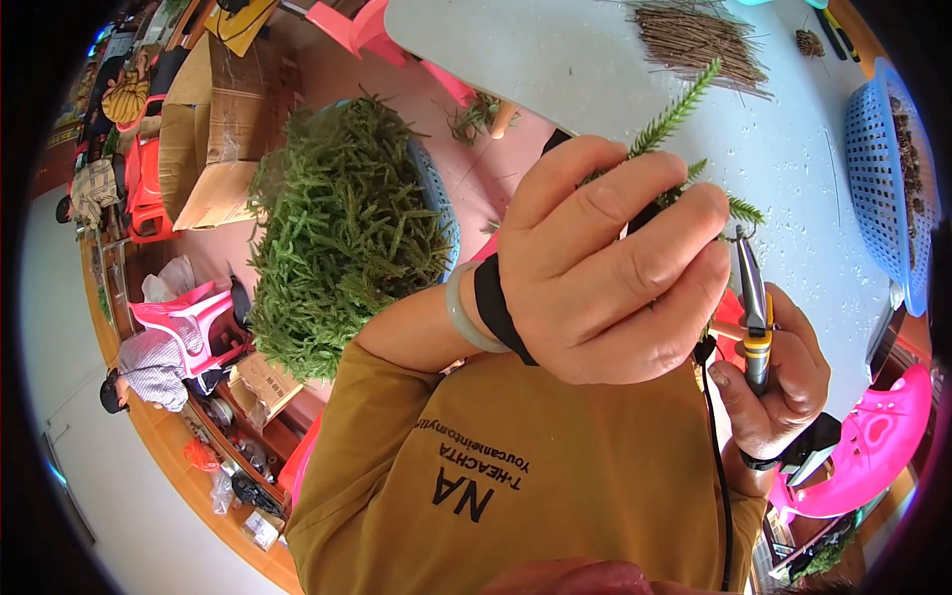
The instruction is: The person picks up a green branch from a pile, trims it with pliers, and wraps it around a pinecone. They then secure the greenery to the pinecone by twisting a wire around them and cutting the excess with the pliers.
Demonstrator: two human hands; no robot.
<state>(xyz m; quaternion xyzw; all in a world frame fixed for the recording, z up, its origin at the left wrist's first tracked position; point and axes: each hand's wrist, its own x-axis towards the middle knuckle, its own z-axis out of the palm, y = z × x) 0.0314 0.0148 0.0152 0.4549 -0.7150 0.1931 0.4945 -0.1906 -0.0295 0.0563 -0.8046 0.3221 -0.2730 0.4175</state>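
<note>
My left hand (pixel 615 268) is raised in front of my chest, its back toward the view and its fingers curled round a green artificial-looking fir sprig (pixel 674 114). Needled tips stick out past the fingers; the rest of the sprig is hidden behind the hand. To its right, my right hand (pixel 778 382) grips pliers (pixel 756 337) with yellow and black handles. Their metal jaws point up, close to the sprig's lower tips. Whether the jaws touch the sprig or a thin wire there, I cannot tell.
A pale table (pixel 555 74) carries a bundle of thin brown sticks (pixel 699 45) and a pine cone (pixel 809 43). At its right stands a blue basket (pixel 861 149) with brown contents. Green sprigs (pixel 342 233) heap a basket at left, beside a cardboard box (pixel 213 149). Other people sit farther left.
</note>
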